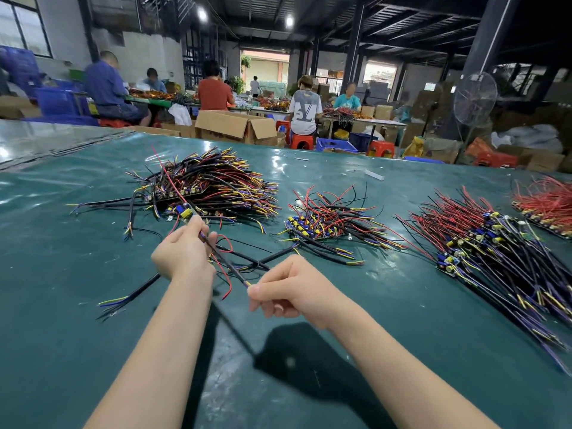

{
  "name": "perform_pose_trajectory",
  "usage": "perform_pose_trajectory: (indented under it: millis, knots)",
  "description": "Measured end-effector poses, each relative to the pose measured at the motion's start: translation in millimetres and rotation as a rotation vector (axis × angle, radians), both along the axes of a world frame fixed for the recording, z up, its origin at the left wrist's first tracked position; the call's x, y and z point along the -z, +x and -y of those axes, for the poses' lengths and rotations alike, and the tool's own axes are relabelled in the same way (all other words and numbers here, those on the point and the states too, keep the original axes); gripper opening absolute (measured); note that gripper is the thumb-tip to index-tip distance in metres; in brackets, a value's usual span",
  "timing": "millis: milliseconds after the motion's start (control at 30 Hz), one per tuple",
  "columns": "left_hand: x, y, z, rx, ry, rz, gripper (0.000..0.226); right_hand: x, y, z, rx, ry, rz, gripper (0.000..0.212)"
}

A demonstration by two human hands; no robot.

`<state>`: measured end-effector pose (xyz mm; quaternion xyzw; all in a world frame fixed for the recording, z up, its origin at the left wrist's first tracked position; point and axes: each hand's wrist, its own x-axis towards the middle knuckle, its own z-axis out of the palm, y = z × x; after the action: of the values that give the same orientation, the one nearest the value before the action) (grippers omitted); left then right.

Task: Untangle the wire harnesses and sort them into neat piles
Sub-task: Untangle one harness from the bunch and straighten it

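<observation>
One wire harness point(223, 261) with a black sheathed cable is stretched between my hands above the green table point(93, 305). My left hand point(182, 252) grips its upper part near a small board with a yellow and a blue part point(183, 211). My right hand point(294, 287) pinches the cable's stripped end. A thin red lead runs up from the board over a big tangled pile point(210, 184). A smaller pile point(328, 221) lies right of centre, a long pile point(495, 252) at the right, and a red-wired pile point(548, 202) at the far right.
Loose harnesses point(247, 258) lie crossed on the table under my hands, one cable point(130, 297) trailing left. Small white scraps point(374, 174) lie farther back. Beyond the table edge stand cardboard boxes point(235, 126), red stools, a standing fan point(475, 99) and seated people at other benches.
</observation>
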<state>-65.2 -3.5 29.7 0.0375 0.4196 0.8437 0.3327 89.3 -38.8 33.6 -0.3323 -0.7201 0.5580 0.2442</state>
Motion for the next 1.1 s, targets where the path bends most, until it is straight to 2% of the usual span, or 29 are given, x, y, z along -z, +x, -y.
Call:
perform_pose_trajectory:
  millis: [133, 233, 300, 433, 567, 667, 733, 800, 867, 933, 967, 1100]
  knots:
    - [5.7, -1.8, 0.6, -0.038, -0.027, -0.025, 0.029, 7.9, -2.7, -4.1, 0.231, 0.111, 0.341, 0.035]
    - [5.1, 2.4, 2.0, -0.029, 0.004, -0.07, 0.028, 9.1, -1.4, -5.5, 0.285, 0.12, 0.427, 0.036]
    - [2.8, 0.7, 1.1, -0.036, 0.032, -0.013, 0.028, 7.5, -0.7, -4.1, 0.235, 0.076, 0.35, 0.036]
    - [3.5, -1.2, 0.3, 0.003, 0.063, 0.125, 0.029, 8.3, -3.9, 2.7, 0.013, 0.044, 0.046, 0.034]
    - [1.9, -0.1, -0.1, 0.112, 0.064, 0.192, 0.024, 15.8, -6.5, 4.6, -0.098, 0.038, -0.007, 0.026]
    - [-1.2, -4.7, 1.8, 0.315, 0.043, 0.138, 0.018, 19.3, -0.9, 1.5, -0.255, -0.084, 0.014, 0.029]
    - [-4.5, -6.2, 4.6, 0.511, 0.029, 0.061, 0.019, 16.1, 6.7, -5.0, -0.254, -0.159, 0.009, 0.039]
    - [-8.7, -2.2, 7.8, 0.649, -0.037, -0.102, 0.019, 12.9, 14.2, -15.2, -0.012, -0.145, -0.072, 0.033]
    - [-9.1, 9.3, 10.7, 0.728, -0.156, -0.458, 0.016, 12.4, 19.8, -25.6, 0.312, -0.12, -0.243, 0.024]
    - [-4.7, 25.5, 13.8, 0.819, -0.207, -0.77, 0.015, 14.1, 22.3, -31.7, 0.482, -0.134, -0.426, 0.018]
    - [-1.1, 33.1, 15.1, 0.872, -0.214, -0.853, 0.015, 15.4, 22.7, -33.1, 0.527, -0.15, -0.492, 0.017]
    - [8.9, 44.7, 15.4, 0.925, -0.252, -0.934, 0.018, 19.5, 24.7, -35.9, 0.652, -0.198, -0.539, 0.019]
